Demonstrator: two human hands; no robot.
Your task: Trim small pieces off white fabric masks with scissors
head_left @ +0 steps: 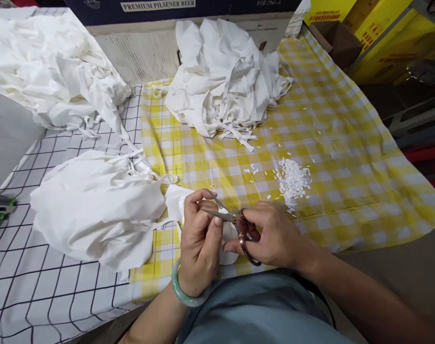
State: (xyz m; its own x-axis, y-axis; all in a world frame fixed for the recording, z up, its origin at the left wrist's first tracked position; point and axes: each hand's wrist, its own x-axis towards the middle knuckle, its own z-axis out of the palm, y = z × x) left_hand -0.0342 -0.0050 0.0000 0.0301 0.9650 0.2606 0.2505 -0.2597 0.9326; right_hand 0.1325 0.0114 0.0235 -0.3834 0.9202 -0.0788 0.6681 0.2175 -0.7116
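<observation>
My right hand (271,233) grips a pair of scissors (235,220) by its dark handles, the blades spread and pointing left. Closed around a piece of white fabric (174,203) is my left hand (202,239), its thumb and fingertips beside the blades. More of that fabric shows below, between the two hands. What lies right between the blades is mostly hidden by the fingers. To the left lies a heap of white cloth pieces with straps (103,205). Small white clippings (293,182) form a pile beyond my right hand.
A larger white cloth heap (224,81) leans against a cardboard beer box (138,52). Another heap (56,71) fills the back left. Yellow checked cloth (350,177) and white grid cloth (52,296) cover the table. Yellow boxes (393,48) stand at the back right.
</observation>
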